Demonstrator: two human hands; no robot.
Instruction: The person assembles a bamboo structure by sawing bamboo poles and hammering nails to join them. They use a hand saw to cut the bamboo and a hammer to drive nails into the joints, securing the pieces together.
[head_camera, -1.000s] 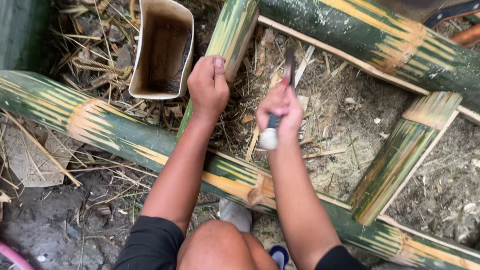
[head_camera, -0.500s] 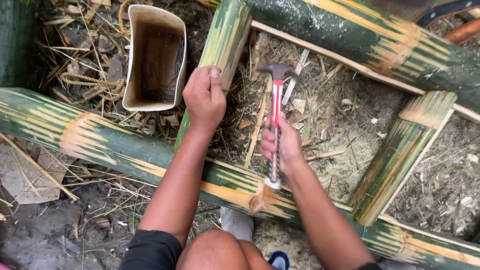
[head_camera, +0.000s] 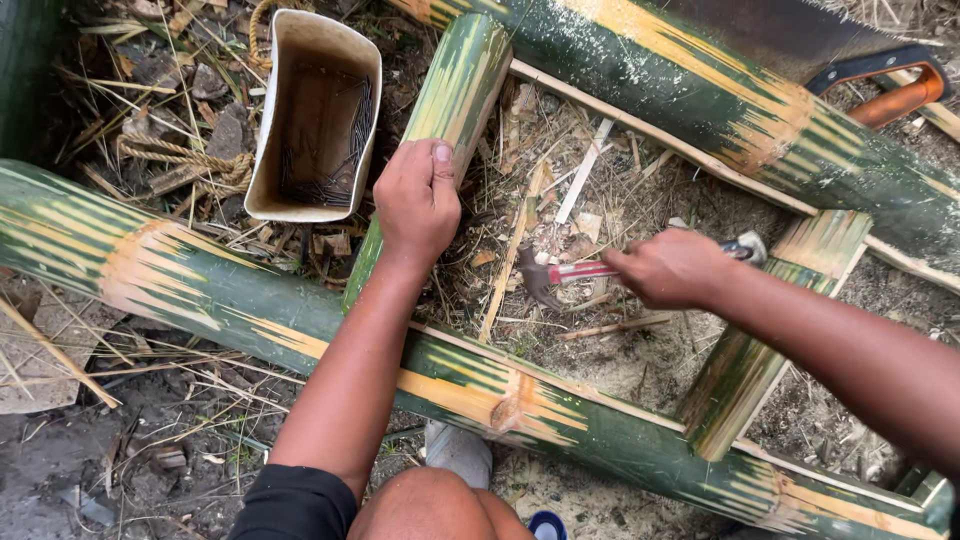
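Observation:
My left hand (head_camera: 418, 205) grips a short green and yellow bamboo crosspiece (head_camera: 452, 85) and presses it against the long near bamboo pole (head_camera: 230, 305). In my right hand (head_camera: 672, 268) is a red-handled hammer (head_camera: 575, 272), held sideways with its dark head low over the chips, pointing at the crosspiece. A second crosspiece (head_camera: 770, 340) lies under my right forearm. A far bamboo pole (head_camera: 720, 100) runs across the top.
A cut white container (head_camera: 318, 120) holding several dark nails stands left of the crosspiece, with rope (head_camera: 185, 160) beside it. A handsaw with an orange and black handle (head_camera: 895, 85) rests on the far pole. Wood chips and dry grass cover the ground. My foot (head_camera: 458, 452) is below the near pole.
The hammer was upright half a second ago; now it has swung down and sideways, head to the left. My right hand moved right. The left hand kept its hold.

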